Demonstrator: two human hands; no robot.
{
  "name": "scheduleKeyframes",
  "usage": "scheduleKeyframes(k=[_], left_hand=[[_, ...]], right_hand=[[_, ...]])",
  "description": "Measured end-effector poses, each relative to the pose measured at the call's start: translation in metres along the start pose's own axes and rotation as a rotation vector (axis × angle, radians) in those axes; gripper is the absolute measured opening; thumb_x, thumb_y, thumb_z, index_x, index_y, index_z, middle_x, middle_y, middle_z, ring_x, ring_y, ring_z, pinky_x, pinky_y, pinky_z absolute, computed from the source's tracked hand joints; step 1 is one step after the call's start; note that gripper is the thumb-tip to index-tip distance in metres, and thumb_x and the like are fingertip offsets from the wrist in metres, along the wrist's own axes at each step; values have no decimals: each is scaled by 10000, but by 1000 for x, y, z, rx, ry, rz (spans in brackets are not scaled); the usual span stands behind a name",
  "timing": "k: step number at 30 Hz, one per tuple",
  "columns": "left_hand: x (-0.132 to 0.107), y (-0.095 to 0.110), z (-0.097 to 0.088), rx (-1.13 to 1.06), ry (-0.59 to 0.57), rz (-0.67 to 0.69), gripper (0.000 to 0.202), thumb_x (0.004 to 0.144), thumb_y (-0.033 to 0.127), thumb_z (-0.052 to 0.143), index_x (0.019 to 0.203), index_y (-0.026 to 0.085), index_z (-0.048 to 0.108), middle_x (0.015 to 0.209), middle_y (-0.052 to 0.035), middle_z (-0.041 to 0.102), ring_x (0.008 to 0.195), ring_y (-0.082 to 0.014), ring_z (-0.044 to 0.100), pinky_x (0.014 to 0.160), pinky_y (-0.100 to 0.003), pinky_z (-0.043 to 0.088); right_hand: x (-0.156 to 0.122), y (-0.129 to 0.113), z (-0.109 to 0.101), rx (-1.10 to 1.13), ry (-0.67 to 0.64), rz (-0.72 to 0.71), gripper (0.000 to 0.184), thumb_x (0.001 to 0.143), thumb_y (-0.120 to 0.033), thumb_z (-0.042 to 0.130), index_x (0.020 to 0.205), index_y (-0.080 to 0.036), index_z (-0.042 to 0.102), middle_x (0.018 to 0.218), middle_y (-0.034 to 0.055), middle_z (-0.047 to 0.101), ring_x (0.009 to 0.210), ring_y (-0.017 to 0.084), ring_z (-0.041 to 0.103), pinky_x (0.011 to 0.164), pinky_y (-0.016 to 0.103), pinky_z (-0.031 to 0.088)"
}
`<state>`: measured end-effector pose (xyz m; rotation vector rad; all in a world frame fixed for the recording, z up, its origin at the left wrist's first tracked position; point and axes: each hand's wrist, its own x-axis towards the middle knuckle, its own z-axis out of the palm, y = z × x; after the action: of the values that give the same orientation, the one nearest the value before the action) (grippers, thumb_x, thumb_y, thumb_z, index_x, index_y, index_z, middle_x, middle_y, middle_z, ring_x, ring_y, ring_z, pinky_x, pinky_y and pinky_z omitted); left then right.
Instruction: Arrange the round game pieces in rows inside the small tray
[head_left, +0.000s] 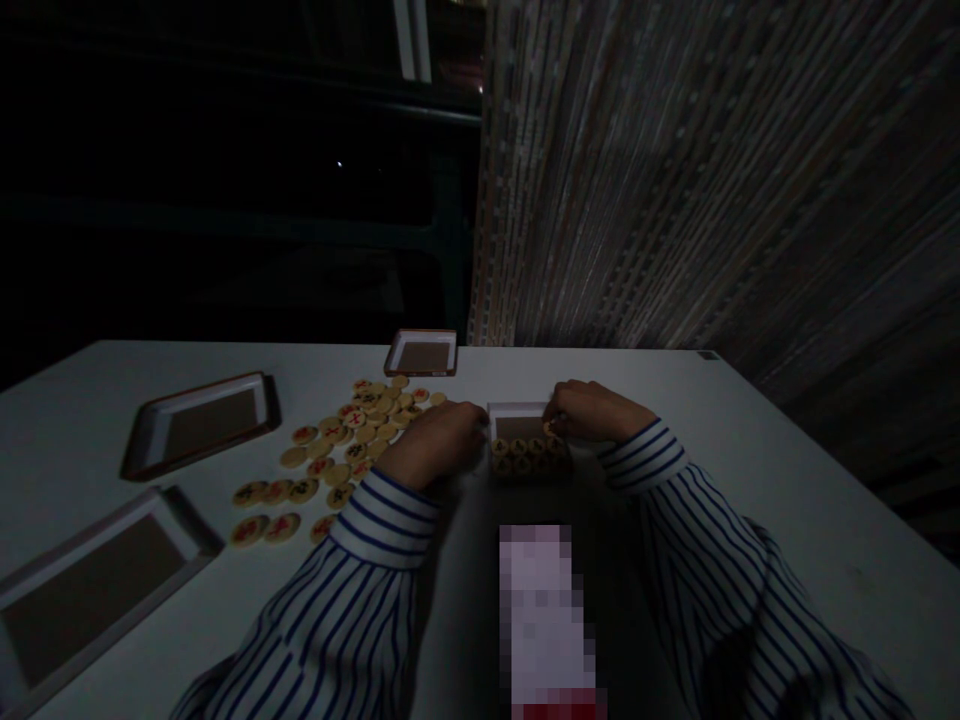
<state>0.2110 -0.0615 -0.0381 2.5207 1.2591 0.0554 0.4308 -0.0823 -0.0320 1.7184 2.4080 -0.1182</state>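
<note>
While the light is dim, both hands can be made out at a small box lying on the white surface just ahead of the person. The right hand is curled over the box's right far corner, knuckles up. Its fingertips are pinched together on a pale disc held just above the inside of the box. The left hand lies against the box's left edge with its fingers bent and close together, touching or nearly touching the rim. Whether it has hold of anything cannot be told, since the fingertips are lost in shadow.

Below the right hand's fingertips, along the near side of the box, a row of discs lies flat and side by side. The far half of the box shows bare brown bottom.

Left of the left hand, loose discs are scattered on the surface, some with red marks and some with dark ones. The nearest of them lie just beside the wrist.

Beyond the left hand a small tray sits near the far edge. Further to its left lies a longer tray, and a third tray lies nearer the person at the left edge. All three are well apart from the hands. Both forearms wear striped sleeves.
</note>
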Motion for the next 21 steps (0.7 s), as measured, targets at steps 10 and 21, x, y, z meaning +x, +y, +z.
scheduleKeyframes(k=[10,21], left_hand=[[3,-4,2,24,-1,-5,327,778,231,436,1035,220,637,1000,-85,678,899,-206,621,735,-266,451],[3,-6,4,36,3,-15,329,793,262,431,1049,214,631,1023,-85,673,931,-197,615,769,-260,447]], right_hand=[[0,0,-1,-12,5,-1,270,760,-250,528,986,-227,675,1043,78,632,971,232,567,786,316,424],[-2,0,-2,-10,10,-5,270,761,-255,533,989,-219,673,1039,84,631,971,233,568,787,321,423]])
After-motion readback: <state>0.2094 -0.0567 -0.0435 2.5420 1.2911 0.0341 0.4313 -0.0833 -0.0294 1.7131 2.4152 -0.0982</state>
